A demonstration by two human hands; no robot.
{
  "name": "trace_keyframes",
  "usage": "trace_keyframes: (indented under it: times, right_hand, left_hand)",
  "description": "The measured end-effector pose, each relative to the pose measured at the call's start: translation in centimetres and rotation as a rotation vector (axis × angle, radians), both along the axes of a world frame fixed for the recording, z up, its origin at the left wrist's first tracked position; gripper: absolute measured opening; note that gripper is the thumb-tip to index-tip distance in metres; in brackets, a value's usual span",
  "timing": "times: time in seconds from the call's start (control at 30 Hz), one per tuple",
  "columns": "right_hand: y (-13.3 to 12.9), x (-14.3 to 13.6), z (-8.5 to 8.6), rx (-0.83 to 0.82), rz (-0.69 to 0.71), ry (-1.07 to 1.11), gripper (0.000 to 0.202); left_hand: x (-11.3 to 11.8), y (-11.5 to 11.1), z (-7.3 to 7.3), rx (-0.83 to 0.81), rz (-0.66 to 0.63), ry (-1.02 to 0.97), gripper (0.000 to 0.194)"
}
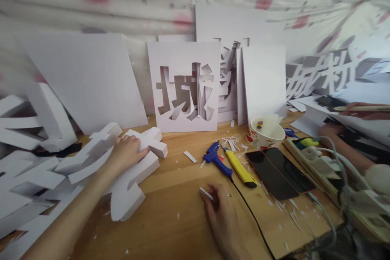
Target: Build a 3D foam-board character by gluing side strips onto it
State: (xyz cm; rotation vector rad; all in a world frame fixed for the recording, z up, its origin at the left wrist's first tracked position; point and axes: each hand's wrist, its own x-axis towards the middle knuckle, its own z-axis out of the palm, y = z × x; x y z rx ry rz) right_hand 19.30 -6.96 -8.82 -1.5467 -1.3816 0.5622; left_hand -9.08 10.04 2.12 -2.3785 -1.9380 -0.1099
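My left hand (pixel 128 152) rests over a thick white foam-board character (pixel 134 187), its fingers on the far edge and the thumb along the top. The piece lies on the wooden table at left of centre. Low in the view, my right hand (pixel 222 207) pinches a small white strip (pixel 206 193) between thumb and fingers. Above it lie a blue hot glue gun (pixel 217 158) with a black cord and a yellow utility knife (pixel 240 168). Another white strip (pixel 190 157) lies flat between the hands.
White cut-out pieces (pixel 30 178) pile up at left. Boards stand at the back, one with a cut-out character (pixel 184 126). At right are a paper bowl (pixel 268 132), two phones (pixel 271 174), a power strip (pixel 332 183) with cables, and another person's hand (pixel 365 110) holding a thin stick.
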Motion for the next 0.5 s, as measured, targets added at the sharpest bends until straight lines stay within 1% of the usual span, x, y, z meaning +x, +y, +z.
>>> trace_keyframes:
  times: [0.17,0.2,0.27,0.33,0.43,0.5]
  right_hand:
    - [-0.5,0.0,0.2,-0.056,0.008,0.155,0.037]
    - [-0.6,0.0,0.2,-0.071,0.016,0.168,0.037]
    - [-0.7,0.2,0.3,-0.094,0.073,0.167,0.035]
    - [-0.7,0.4,0.3,-0.084,0.098,0.145,0.034]
    - [-0.6,0.2,-0.1,-0.008,0.025,0.147,0.039]
    - [-0.4,-0.2,-0.6,0.029,-0.036,0.211,0.044]
  left_hand:
    - [0.0,0.3,-0.7,0.024,0.066,-0.034,0.034]
    - [-0.1,0.4,-0.7,0.033,0.080,-0.049,0.035]
    - [0.0,0.4,-0.7,0.059,0.107,-0.082,0.033]
    - [0.1,0.1,-0.6,0.104,0.124,-0.120,0.028]
    - [0.4,-1.2,-0.2,0.196,0.114,-0.181,0.022]
    - [0.3,-2.5,0.2,0.289,0.076,-0.226,0.019]
